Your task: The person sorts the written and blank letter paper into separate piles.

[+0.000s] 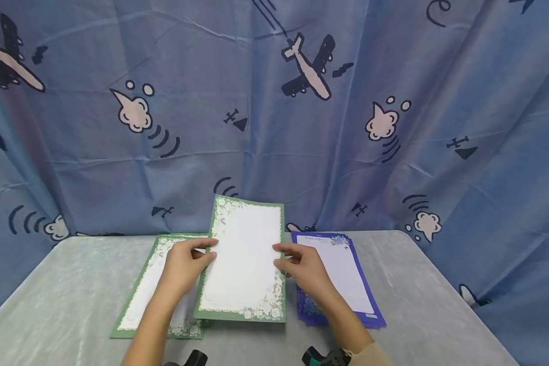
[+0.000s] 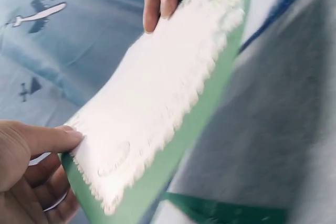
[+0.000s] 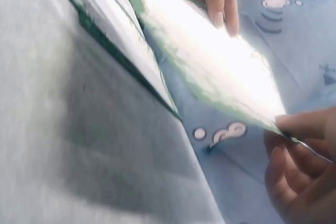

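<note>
A sheet of green-bordered paper (image 1: 244, 259) with white flowers printed at two corners is held up above the table in the head view. My left hand (image 1: 185, 264) pinches its left edge between thumb and fingers. At the opposite edge, my right hand (image 1: 304, 267) pinches it the same way. Both wrist views show the sheet (image 2: 152, 87) raised and slightly bowed between the hands. To the left lies a stack of matching green-bordered sheets (image 1: 139, 284), partly covered by my left forearm. Purple-bordered sheets (image 1: 343, 269) lie stacked on the right, partly behind my right hand and forearm.
A pale grey cloth covers the table (image 1: 421, 305), which has rounded far corners. Behind it hangs a blue curtain (image 1: 187, 61) printed with planes and clouds. Dark wrist devices (image 1: 327, 356) show at the bottom edge.
</note>
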`<state>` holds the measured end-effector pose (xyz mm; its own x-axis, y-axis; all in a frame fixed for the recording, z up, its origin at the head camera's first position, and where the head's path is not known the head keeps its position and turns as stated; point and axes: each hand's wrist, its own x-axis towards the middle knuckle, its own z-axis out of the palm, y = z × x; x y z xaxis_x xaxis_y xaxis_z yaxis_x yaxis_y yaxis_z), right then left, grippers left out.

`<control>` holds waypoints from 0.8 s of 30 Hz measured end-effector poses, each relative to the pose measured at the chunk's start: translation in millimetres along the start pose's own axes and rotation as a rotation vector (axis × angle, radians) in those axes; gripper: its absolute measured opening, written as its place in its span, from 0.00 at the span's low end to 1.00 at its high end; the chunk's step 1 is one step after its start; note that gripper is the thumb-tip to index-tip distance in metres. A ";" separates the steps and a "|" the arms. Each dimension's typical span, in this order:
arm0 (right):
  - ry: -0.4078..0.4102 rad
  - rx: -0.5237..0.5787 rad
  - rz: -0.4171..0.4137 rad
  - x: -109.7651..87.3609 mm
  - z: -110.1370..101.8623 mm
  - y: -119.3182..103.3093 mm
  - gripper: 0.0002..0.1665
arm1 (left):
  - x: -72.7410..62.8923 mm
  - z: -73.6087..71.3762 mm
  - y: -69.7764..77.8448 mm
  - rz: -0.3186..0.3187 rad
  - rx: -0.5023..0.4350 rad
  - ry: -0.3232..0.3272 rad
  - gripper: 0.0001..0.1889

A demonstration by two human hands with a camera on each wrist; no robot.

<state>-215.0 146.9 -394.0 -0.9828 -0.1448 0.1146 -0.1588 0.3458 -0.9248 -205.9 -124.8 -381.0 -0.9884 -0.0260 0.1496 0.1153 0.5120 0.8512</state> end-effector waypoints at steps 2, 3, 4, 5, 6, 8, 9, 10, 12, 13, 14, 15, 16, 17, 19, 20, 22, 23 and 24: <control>-0.021 -0.009 -0.024 2.8 3.9 -5.5 0.21 | -1.1 -7.7 2.1 0.005 0.013 0.012 0.16; -0.035 -0.007 -0.036 4.0 6.1 -8.2 0.21 | -1.6 -11.4 2.9 0.005 0.017 0.019 0.17; -0.045 -0.006 -0.050 5.0 8.6 -10.9 0.22 | -2.2 -15.0 3.5 0.005 0.024 0.027 0.17; -0.053 -0.006 -0.061 6.3 11.5 -13.2 0.22 | -2.7 -18.6 4.0 0.002 0.028 0.033 0.17; -0.058 -0.002 -0.070 7.3 14.4 -15.6 0.22 | -3.3 -22.1 4.5 -0.002 0.030 0.039 0.17; -0.061 0.011 -0.078 9.5 21.2 -19.8 0.21 | -4.8 -28.9 5.9 -0.014 0.034 0.050 0.17; -0.061 0.016 -0.084 10.3 24.4 -22.0 0.21 | -5.7 -32.3 6.8 -0.020 0.038 0.056 0.18; -0.058 0.017 -0.094 11.7 28.3 -23.9 0.21 | -6.6 -36.2 7.4 -0.025 0.043 0.065 0.18; -0.056 0.024 -0.106 14.3 35.7 -27.6 0.21 | -8.5 -43.6 8.8 -0.030 0.051 0.085 0.18; -0.054 0.021 -0.118 15.4 39.1 -29.2 0.20 | -9.5 -47.1 9.7 -0.030 0.057 0.094 0.18; -0.047 0.008 -0.130 16.5 42.4 -31.2 0.20 | -10.5 -50.3 10.5 -0.027 0.065 0.103 0.19; -0.039 -0.006 -0.143 17.6 45.4 -32.9 0.20 | -11.4 -53.2 11.3 -0.025 0.070 0.115 0.19; -0.032 -0.018 -0.152 18.7 48.5 -34.8 0.20 | -12.3 -55.7 12.1 -0.024 0.075 0.124 0.19; -0.026 -0.029 -0.158 19.9 51.5 -36.7 0.20 | -13.2 -57.9 12.8 -0.024 0.082 0.131 0.19; -0.011 -0.050 -0.168 22.5 57.1 -40.5 0.19 | -14.6 -61.4 13.8 -0.028 0.097 0.146 0.19; -0.005 -0.059 -0.167 23.9 60.0 -42.4 0.19 | -15.3 -62.8 14.0 -0.033 0.105 0.153 0.19; -0.002 -0.059 -0.163 25.5 65.5 -46.6 0.20 | -16.1 -65.7 13.8 -0.048 0.121 0.166 0.19; -0.001 -0.060 -0.161 26.1 68.3 -48.6 0.20 | -16.4 -67.2 13.2 -0.056 0.133 0.173 0.19; 0.000 -0.060 -0.153 26.3 71.1 -50.8 0.20 | -16.7 -68.8 12.7 -0.064 0.140 0.178 0.19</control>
<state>-226.1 59.5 -369.8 -0.9467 -0.1998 0.2527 -0.3121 0.3747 -0.8731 -181.1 -176.9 -338.1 -0.9587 -0.2074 0.1946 0.0256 0.6183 0.7855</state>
